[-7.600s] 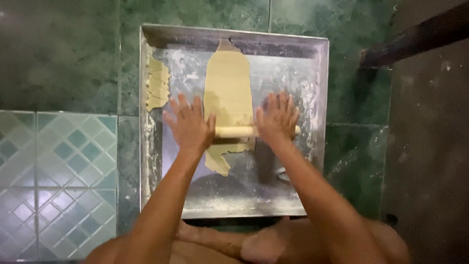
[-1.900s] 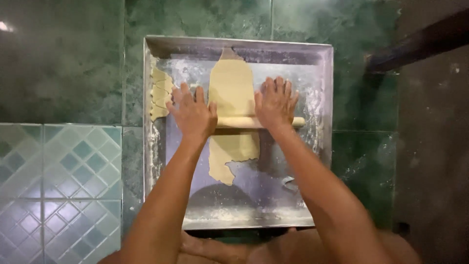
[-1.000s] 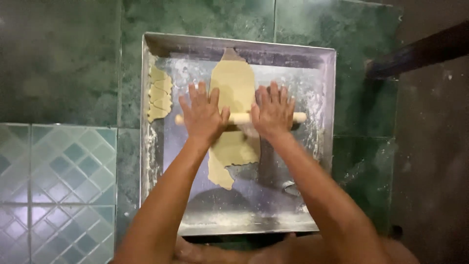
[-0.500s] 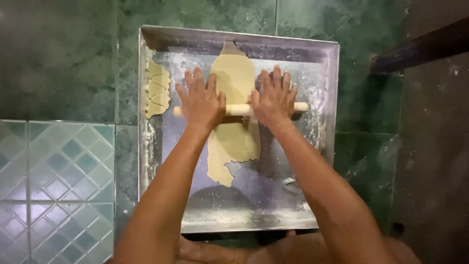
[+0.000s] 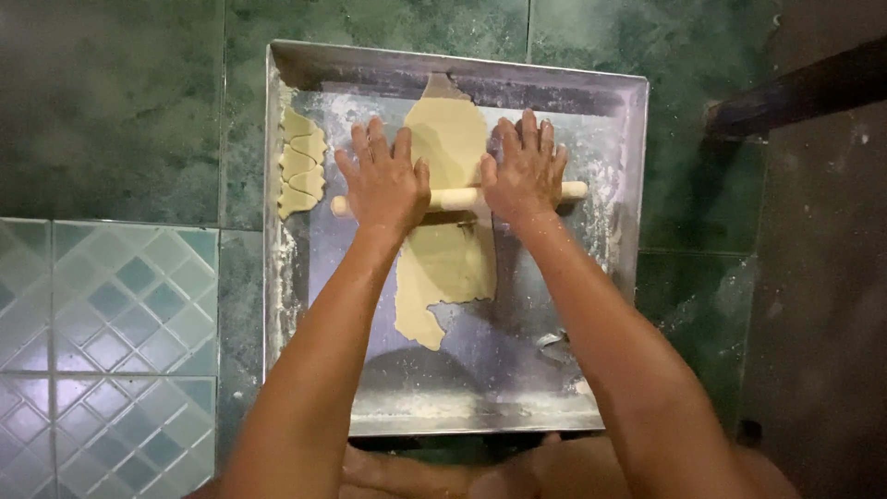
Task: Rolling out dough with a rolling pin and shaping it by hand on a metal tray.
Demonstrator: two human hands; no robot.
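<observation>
A long, thin sheet of pale dough [image 5: 450,263] lies down the middle of a floured metal tray [image 5: 294,305] on the floor. Across the dough lies a wooden rolling pin [image 5: 456,197]. My left hand [image 5: 383,180] presses flat on the pin's left part, fingers spread. My right hand [image 5: 524,169] presses flat on its right part in the same way. Both palms rest on top of the pin, fingers pointing to the far edge of the tray. The pin's middle shows between my hands.
Several cut dough pieces [image 5: 299,172] are stacked along the tray's left wall. Loose flour [image 5: 434,403] lies at the near rim. Green floor tiles [image 5: 111,102] surround the tray, patterned tiles [image 5: 102,342] at left. A dark bar [image 5: 804,88] crosses the upper right.
My hands have rolled the pin away from me, from near the dough's middle toward the far edge of the tray. The dough sheet stays where it was.
</observation>
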